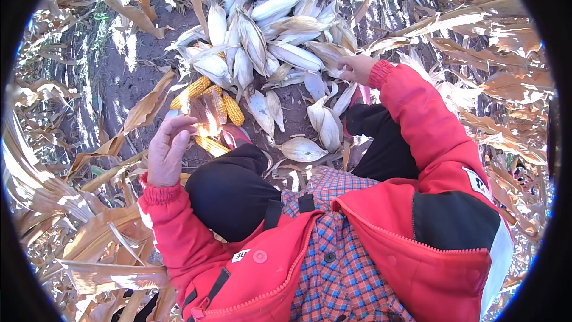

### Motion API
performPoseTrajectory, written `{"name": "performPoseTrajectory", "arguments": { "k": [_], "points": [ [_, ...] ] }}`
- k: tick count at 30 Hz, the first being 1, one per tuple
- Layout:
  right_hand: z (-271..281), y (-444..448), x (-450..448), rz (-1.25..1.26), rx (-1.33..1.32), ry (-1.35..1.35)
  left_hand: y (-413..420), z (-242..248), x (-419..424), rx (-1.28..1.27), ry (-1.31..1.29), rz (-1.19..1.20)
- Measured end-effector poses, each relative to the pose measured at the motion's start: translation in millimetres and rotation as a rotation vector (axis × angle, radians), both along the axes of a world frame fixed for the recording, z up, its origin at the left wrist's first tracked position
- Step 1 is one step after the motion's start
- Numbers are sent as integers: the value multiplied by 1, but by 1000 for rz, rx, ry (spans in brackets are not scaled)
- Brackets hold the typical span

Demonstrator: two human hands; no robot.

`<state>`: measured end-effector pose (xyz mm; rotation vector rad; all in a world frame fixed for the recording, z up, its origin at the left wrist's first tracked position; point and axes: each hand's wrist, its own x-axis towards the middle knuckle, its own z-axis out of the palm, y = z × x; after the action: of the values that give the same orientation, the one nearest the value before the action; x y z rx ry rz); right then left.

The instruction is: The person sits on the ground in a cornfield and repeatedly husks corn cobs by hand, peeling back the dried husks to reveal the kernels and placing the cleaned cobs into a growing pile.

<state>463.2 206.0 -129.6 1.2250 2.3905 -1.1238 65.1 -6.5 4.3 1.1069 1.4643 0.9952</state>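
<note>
My left hand [172,148] hangs in the air at the left, thumb apart from the bent fingers, with nothing in it. Just beyond its fingertips lie several bare yellow corn ears [193,91], grouped on the soil beside my left shoe [236,135]. At the right edge of a large heap of corn ears in pale dry husks [277,6] is my right hand [359,69]. Its curled fingers meet the edge of a husked-over ear [330,55]; whether they grip it cannot be told. Bright sunlight washes out part of the bare ears.
Loose ears in husks [304,149] lie on the soil between my feet. Dry corn stalks and leaves [500,71] crowd the right side. More dry leaves [103,241] stand close to my left arm. My bent knee [232,188] is below the bare ears.
</note>
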Motion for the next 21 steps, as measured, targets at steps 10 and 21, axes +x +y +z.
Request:
{"name": "performPoseTrajectory", "arguments": {
  "k": [10,21],
  "points": [
    [-123,23,-63,-168,201,59,32,-52,136,-175,-420,-7],
    [-211,3,-99,-446,-146,-387,48,-67,125,-307,-361,21]
  ]
}}
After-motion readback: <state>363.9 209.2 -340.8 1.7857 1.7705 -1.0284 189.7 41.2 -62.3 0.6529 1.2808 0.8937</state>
